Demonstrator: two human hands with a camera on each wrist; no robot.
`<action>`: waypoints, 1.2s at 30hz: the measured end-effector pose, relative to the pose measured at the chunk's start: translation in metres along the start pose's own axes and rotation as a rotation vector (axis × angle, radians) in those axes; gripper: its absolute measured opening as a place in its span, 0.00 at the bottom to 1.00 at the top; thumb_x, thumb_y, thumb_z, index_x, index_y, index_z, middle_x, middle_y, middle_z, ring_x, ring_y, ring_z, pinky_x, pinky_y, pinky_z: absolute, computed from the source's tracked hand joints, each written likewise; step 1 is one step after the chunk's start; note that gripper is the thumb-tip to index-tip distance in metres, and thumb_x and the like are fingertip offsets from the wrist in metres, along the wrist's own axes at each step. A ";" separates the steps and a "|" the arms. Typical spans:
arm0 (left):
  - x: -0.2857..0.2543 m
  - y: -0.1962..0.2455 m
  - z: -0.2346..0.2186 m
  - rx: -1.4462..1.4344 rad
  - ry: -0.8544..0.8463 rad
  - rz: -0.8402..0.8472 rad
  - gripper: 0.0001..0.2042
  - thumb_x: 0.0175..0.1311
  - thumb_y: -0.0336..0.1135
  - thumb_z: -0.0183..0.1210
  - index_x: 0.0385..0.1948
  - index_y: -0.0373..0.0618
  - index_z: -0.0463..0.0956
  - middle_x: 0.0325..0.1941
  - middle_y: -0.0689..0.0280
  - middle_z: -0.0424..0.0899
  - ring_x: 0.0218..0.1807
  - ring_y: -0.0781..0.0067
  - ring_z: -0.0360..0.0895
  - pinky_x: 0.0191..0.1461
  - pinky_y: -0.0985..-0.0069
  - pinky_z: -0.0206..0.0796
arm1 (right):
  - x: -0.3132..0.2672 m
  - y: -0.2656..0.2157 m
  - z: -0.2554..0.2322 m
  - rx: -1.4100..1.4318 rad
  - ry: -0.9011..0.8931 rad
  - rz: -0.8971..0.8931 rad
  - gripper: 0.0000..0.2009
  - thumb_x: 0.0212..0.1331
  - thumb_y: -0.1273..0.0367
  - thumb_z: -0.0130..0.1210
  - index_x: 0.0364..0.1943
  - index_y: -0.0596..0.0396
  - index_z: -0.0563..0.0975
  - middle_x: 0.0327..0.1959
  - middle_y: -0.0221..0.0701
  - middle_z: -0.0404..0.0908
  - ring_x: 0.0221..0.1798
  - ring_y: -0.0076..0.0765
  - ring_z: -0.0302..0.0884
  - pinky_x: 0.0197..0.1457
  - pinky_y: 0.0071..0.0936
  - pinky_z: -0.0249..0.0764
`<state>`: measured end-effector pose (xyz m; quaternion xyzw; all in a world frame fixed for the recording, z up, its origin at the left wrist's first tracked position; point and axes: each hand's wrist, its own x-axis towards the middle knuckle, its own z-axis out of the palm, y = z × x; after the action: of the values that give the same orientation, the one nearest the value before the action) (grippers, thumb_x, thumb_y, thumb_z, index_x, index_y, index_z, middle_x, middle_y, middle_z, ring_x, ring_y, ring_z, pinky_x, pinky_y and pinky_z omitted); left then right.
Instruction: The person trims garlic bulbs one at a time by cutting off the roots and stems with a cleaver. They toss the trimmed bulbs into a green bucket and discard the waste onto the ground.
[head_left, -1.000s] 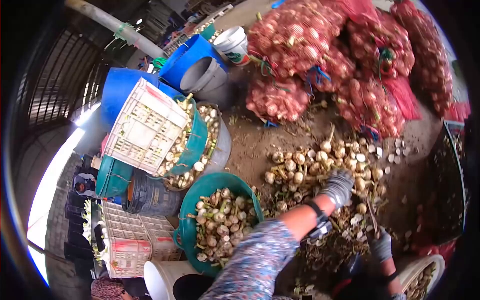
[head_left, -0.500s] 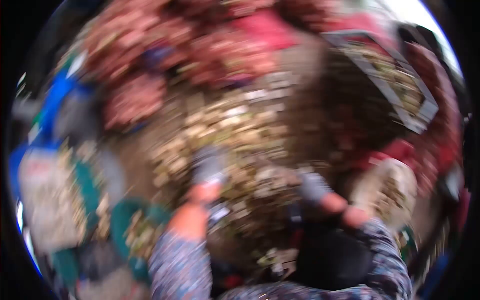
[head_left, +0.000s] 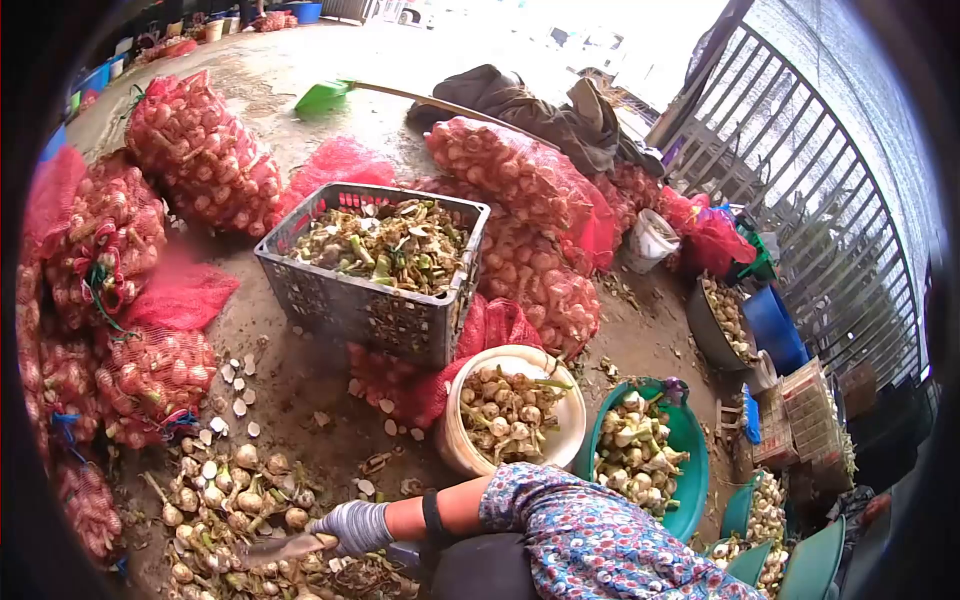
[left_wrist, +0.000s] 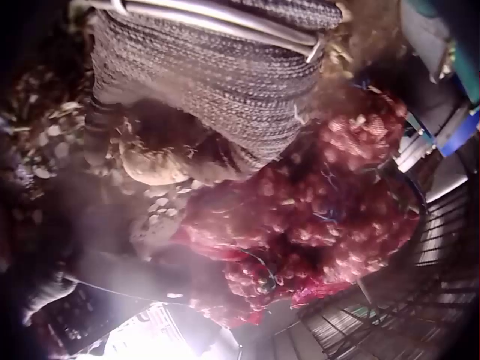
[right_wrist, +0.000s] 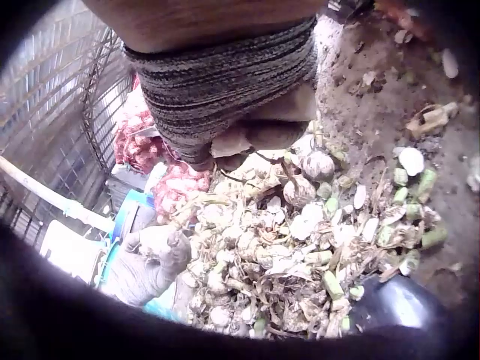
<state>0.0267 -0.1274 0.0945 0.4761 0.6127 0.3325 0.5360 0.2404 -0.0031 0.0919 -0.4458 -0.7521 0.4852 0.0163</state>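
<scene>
My gloved right hand (head_left: 355, 527) grips a knife (head_left: 275, 549) by its wooden handle, with the broad blade over a heap of garlic bulbs (head_left: 235, 490) on the ground. In the right wrist view the right hand (right_wrist: 229, 97) is at the top, above cut stalks and husks (right_wrist: 285, 262). My gloved left hand (left_wrist: 210, 75) curls its fingers round a garlic bulb (left_wrist: 154, 166). The left hand (right_wrist: 142, 270) also shows at the lower left of the right wrist view; it is outside the head view.
A black crate (head_left: 370, 320) of garlic trimmings stands beyond the heap. Right of it are a white bucket (head_left: 455, 430) and a green tub (head_left: 690, 480) of garlic. Red net sacks (head_left: 205, 150) lie at left and behind the crate. A railing (head_left: 810, 160) runs along the right.
The head view has swung far to the right, bringing the crate, bucket and railing into view. The left hand has left the head view; the right hand still holds the knife.
</scene>
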 end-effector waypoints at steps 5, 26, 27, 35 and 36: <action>0.011 -0.066 -0.006 -0.147 0.034 -0.010 0.24 0.60 0.39 0.66 0.56 0.36 0.73 0.49 0.59 0.83 0.47 0.61 0.79 0.51 0.68 0.75 | -0.003 -0.005 0.016 -0.023 -0.050 -0.107 0.17 0.53 0.62 0.61 0.46 0.48 0.75 0.31 0.45 0.81 0.37 0.61 0.79 0.37 0.49 0.74; 0.044 -0.050 -0.008 0.524 -0.336 -0.078 0.31 0.64 0.45 0.56 0.69 0.46 0.62 0.70 0.54 0.67 0.64 0.53 0.69 0.67 0.61 0.63 | 0.002 -0.011 0.011 -0.137 -0.092 -0.070 0.16 0.53 0.62 0.62 0.47 0.45 0.78 0.35 0.40 0.84 0.41 0.56 0.81 0.43 0.45 0.76; 0.045 -0.050 -0.006 0.521 -0.324 -0.067 0.31 0.64 0.45 0.55 0.69 0.46 0.62 0.70 0.54 0.67 0.65 0.53 0.69 0.67 0.61 0.63 | 0.003 -0.012 0.010 -0.146 -0.095 -0.080 0.16 0.52 0.62 0.62 0.47 0.45 0.79 0.35 0.40 0.84 0.41 0.55 0.81 0.43 0.45 0.76; 0.025 -0.083 -0.024 0.629 -0.118 0.152 0.27 0.68 0.40 0.52 0.68 0.46 0.62 0.70 0.55 0.67 0.67 0.53 0.67 0.71 0.59 0.58 | 0.016 -0.018 -0.009 -0.178 -0.116 -0.154 0.15 0.51 0.68 0.59 0.45 0.44 0.82 0.38 0.39 0.86 0.43 0.50 0.84 0.43 0.41 0.79; 0.026 -0.086 -0.023 0.685 -0.100 0.177 0.26 0.68 0.40 0.52 0.68 0.46 0.62 0.69 0.55 0.67 0.67 0.53 0.66 0.71 0.59 0.58 | 0.020 -0.018 -0.007 -0.052 -0.142 -0.185 0.14 0.52 0.66 0.60 0.45 0.44 0.82 0.39 0.39 0.85 0.42 0.50 0.84 0.42 0.42 0.78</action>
<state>-0.0145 -0.1289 0.0112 0.6952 0.6180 0.1291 0.3437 0.2197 0.0137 0.1008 -0.3394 -0.8016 0.4922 -0.0041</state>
